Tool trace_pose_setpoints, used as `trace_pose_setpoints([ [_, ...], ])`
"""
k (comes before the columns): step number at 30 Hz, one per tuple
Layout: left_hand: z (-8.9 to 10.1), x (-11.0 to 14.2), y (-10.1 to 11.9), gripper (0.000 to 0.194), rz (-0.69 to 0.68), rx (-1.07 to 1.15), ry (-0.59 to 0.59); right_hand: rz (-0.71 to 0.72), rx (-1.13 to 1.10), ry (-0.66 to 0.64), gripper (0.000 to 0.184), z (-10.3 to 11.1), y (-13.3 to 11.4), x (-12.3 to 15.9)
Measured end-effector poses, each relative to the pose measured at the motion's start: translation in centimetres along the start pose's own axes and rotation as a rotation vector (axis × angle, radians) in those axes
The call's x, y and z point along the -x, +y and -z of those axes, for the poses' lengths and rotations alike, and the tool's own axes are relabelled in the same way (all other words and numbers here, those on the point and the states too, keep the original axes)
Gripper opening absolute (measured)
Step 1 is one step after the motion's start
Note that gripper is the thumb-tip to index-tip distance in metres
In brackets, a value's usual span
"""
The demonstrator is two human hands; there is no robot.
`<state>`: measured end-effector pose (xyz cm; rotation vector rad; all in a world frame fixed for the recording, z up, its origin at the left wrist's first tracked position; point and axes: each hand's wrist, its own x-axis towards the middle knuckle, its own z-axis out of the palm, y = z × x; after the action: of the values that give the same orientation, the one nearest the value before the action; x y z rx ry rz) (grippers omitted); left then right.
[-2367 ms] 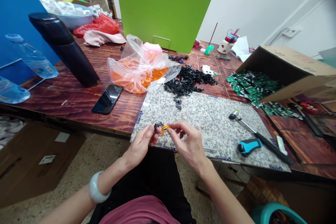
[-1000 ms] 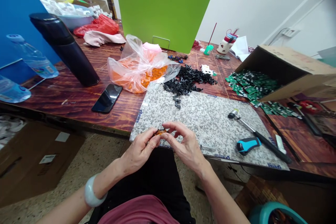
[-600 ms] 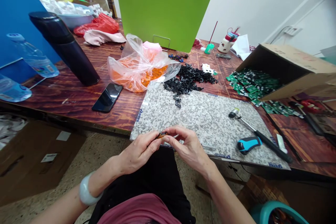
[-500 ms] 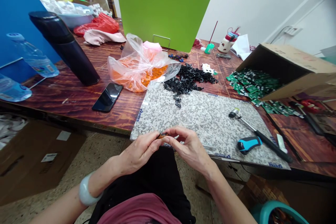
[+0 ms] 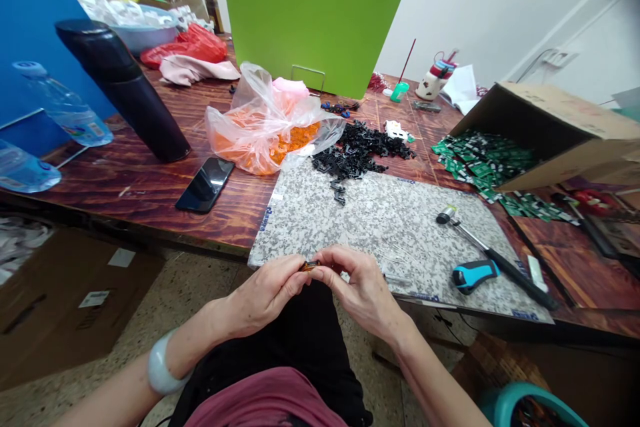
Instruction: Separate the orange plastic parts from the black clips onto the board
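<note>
Between my fingertips is a small orange and black plastic part [image 5: 310,266], mostly covered by the fingers. My left hand [image 5: 273,290] pinches it from the left, and my right hand [image 5: 357,287] grips it from the right with thumb and forefinger. Both hands are over my lap, at the front edge of a speckled grey board [image 5: 360,220]. Beyond them lies a heap of small black plastic parts [image 5: 357,150]. To its left, a clear plastic bag [image 5: 260,127] holds orange pieces.
On the board's right lie a hammer [image 5: 480,247] and a blue-black tool handle [image 5: 475,275]. A tipped cardboard box [image 5: 565,133] spills green circuit boards [image 5: 480,160]. A phone [image 5: 205,185] and a dark flask [image 5: 125,93] are at left. A teal bucket [image 5: 530,393] stands lower right.
Both hands have dropped slightly toward me with the orange and black part, which has tilted a little between the fingers. Things on the table have stayed put.
</note>
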<state>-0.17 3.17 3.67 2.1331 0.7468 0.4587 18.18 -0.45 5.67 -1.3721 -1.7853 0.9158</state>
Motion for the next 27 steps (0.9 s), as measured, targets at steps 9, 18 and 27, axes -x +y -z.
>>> trace_pose_setpoints([
  [9, -0.4, 0.2, -0.5, 0.025, -0.058, 0.029, 0.027, 0.061, 0.024, 0.045, 0.012, -0.4, 0.0, 0.2],
  [18, -0.4, 0.3, -0.6, 0.023, -0.047, 0.02, 0.079, 0.033, -0.112, 0.017, 0.019, -0.4, 0.8, 0.4],
  [27, -0.6, 0.4, -1.1, 0.018, -0.004, 0.133, 0.085, 0.005, -0.197, 0.076, 0.015, -1.1, 1.6, 0.7],
])
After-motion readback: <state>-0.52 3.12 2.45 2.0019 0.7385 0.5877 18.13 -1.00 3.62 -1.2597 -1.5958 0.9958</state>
